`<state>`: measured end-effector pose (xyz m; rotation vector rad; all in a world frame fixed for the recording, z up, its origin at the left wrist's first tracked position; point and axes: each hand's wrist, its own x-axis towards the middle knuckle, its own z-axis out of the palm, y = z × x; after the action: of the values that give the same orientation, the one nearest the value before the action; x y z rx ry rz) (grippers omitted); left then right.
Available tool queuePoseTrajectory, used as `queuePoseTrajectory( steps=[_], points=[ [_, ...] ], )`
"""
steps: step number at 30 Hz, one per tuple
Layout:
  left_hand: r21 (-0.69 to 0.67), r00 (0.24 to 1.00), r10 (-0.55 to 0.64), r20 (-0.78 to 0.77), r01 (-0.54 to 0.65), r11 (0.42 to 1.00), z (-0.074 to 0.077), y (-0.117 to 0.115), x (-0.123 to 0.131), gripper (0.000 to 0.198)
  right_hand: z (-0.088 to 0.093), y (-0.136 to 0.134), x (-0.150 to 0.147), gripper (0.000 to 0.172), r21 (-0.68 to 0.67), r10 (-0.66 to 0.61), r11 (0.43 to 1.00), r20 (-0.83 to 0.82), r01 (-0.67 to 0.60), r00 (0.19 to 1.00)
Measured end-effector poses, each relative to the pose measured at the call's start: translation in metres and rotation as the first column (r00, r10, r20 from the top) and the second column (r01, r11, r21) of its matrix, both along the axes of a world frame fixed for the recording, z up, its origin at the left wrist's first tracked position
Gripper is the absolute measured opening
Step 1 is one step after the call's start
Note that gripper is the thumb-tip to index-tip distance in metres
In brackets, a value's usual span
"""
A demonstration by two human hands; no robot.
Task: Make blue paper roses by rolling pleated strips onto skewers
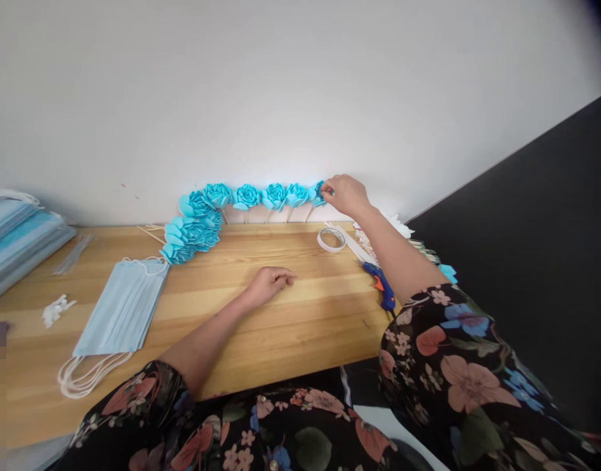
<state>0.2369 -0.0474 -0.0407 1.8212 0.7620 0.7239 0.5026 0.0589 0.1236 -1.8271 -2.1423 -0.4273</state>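
Observation:
My right hand (343,193) reaches to the back wall, its fingers pinched on the rightmost blue paper flower (318,193) of a row of blue flowers on sticks (246,196) leaning against the wall. More blue flowers (189,232) lie in a heap at the row's left end. On the wooden table (290,327) my left hand (268,282) rests with fingers loosely curled and nothing in it.
A stack of blue face masks (121,311) with white ear loops lies at the left; more masks (16,242) are piled at the far left. A tape roll (331,239), a blue glue gun (381,286) and white strips sit at the right.

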Motion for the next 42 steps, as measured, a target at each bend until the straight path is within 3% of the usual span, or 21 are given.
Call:
queuePoseTrajectory(
  steps=[6, 9, 11, 12, 13, 15, 16, 17, 19, 21, 23, 27, 33, 42],
  points=[
    [-0.028, 1.000, -0.001, 0.006, 0.001, 1.000, 0.002, 0.000, 0.000, 0.033, 0.000, 0.000, -0.011, 0.019, 0.042, -0.074, 0.996, 0.008, 0.074, 0.997],
    [-0.070, 1.000, 0.006, 0.026, -0.004, 0.998, 0.004, 0.000, 0.001, 0.032, 0.002, -0.008, -0.015, 0.022, 0.110, -0.070, 0.990, -0.174, 0.090, 0.982],
    [-0.137, 0.998, 0.019, 0.068, -0.010, 0.990, 0.005, 0.000, 0.001, 0.030, -0.001, -0.022, -0.024, 0.019, 0.152, -0.020, 0.984, -0.414, 0.091, 0.910],
    [-0.174, 0.995, 0.031, 0.092, -0.014, 0.985, 0.006, 0.000, 0.002, 0.029, -0.005, -0.031, -0.031, 0.017, 0.141, 0.021, 0.987, -0.563, 0.071, 0.826],
    [-0.207, 0.993, 0.044, 0.114, -0.019, 0.978, 0.006, 0.000, 0.002, 0.029, -0.011, -0.042, -0.040, 0.016, 0.103, 0.063, 0.994, -0.722, 0.018, 0.689],
    [-0.250, 0.988, 0.065, 0.139, -0.029, 0.968, 0.006, 0.001, 0.002, 0.029, -0.025, -0.067, -0.059, 0.024, -0.037, 0.023, 0.978, -0.960, -0.207, 0.279],
    [-0.260, 0.987, 0.071, 0.142, -0.032, 0.965, 0.006, 0.002, 0.001, 0.030, -0.032, -0.080, -0.068, 0.029, -0.072, -0.043, 0.945, -0.994, -0.319, 0.097],
    [-0.266, 0.987, 0.073, 0.143, -0.032, 0.963, 0.006, 0.003, 0.001, 0.032, -0.039, -0.091, -0.077, 0.032, -0.080, -0.102, 0.919, -0.994, -0.386, -0.035],
    [-0.287, 0.983, 0.082, 0.162, -0.032, 0.957, 0.006, 0.004, -0.001, 0.033, -0.051, -0.108, -0.090, 0.036, -0.080, -0.183, 0.891, -0.964, -0.448, -0.191],
    [-0.313, 0.975, 0.103, 0.198, -0.036, 0.949, 0.006, 0.005, -0.002, 0.032, -0.059, -0.119, -0.097, 0.039, -0.073, -0.209, 0.889, -0.943, -0.451, -0.259],
    [-0.336, 0.966, 0.128, 0.226, -0.046, 0.941, 0.007, 0.006, -0.002, 0.028, -0.067, -0.125, -0.101, 0.044, -0.063, -0.195, 0.901, -0.943, -0.428, -0.270],
    [-0.341, 0.960, 0.165, 0.226, -0.081, 0.937, 0.010, 0.007, -0.002, 0.027, -0.088, -0.138, -0.108, 0.053, -0.065, -0.129, 0.930, -0.979, -0.362, -0.157],
    [-0.327, 0.946, 0.223, 0.236, -0.138, 0.935, 0.011, 0.010, -0.005, 0.027, -0.123, -0.162, -0.116, 0.047, -0.090, -0.121, 0.951, -0.988, -0.294, -0.091],
    [-0.314, 0.936, 0.250, 0.248, -0.166, 0.935, 0.012, 0.008, -0.005, 0.022, -0.136, -0.163, -0.117, 0.042, -0.110, -0.113, 0.953, -0.994, -0.282, 0.007]
  ],
)
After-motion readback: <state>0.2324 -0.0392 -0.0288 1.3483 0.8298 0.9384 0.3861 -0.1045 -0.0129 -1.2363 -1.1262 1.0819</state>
